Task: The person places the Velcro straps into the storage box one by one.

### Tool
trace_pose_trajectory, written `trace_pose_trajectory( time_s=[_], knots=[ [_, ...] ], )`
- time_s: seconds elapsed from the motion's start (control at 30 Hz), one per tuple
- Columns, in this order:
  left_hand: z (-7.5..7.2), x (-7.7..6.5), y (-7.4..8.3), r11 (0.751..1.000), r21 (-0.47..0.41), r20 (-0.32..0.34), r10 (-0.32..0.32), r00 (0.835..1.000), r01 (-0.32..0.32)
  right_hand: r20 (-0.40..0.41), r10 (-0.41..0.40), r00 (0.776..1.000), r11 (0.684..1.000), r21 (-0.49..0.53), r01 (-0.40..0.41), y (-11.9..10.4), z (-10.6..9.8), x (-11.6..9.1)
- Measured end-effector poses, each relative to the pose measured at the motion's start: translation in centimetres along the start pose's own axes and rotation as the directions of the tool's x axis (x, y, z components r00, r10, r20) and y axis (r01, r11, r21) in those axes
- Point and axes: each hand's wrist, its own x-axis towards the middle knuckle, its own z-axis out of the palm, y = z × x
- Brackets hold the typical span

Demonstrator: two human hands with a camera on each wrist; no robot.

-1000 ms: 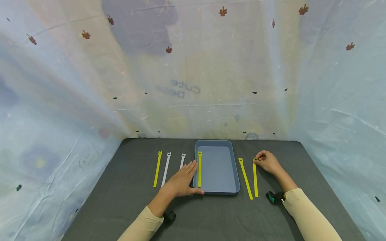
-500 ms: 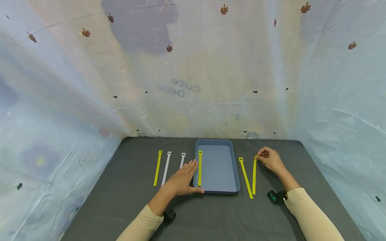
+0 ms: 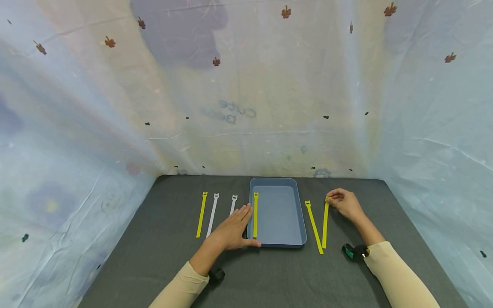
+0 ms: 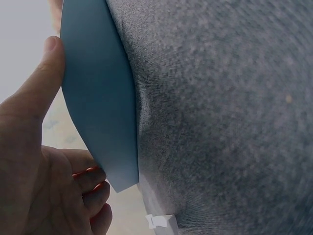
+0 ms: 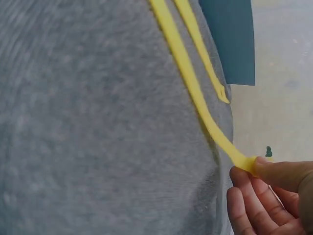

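Observation:
My right hand (image 3: 345, 205) pinches the slotted end of a yellow cable tie (image 3: 325, 226) between thumb and fingers. In the right wrist view that end is raised, and the rest of the cable tie (image 5: 188, 73) runs down onto the grey cloth. Just left of it lies a second yellow cable tie (image 3: 314, 229). My left hand (image 3: 232, 229) rests against the left side of a blue tray (image 3: 302, 218), fingers extended along the wall and thumb at the near edge. Inside the tray, along its left side, lies another yellow cable tie (image 3: 255, 216).
Left of the tray are a yellow cable tie (image 3: 202, 216) and two white cable ties, one white cable tie (image 3: 233, 203) partly hidden by my left hand. Dark grey cloth (image 3: 277, 278) covers the table. A patterned curtain (image 3: 246, 85) hangs behind and along both sides.
My right hand has lifted the slotted end of the yellow cable tie slightly and moved a little to the right; its lower end has shifted left. The left hand stays at the tray.

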Motion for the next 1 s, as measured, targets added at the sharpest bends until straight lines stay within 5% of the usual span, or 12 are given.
trace_pose_trajectory(
  time_s=[0.3,1.0],
  knots=[
    [0.2,0.1,-0.2,1.000,0.006,-0.015,0.016,1.000,-0.016,-0.105,-0.071,0.992,0.997,0.012,0.073,-1.2,-1.2,-0.2],
    [0.2,0.1,-0.2,1.000,-0.012,-0.021,0.024,0.999,-0.024,-0.169,-0.241,0.956,0.969,0.019,0.247,-5.7,-3.1,-1.0]
  ],
)
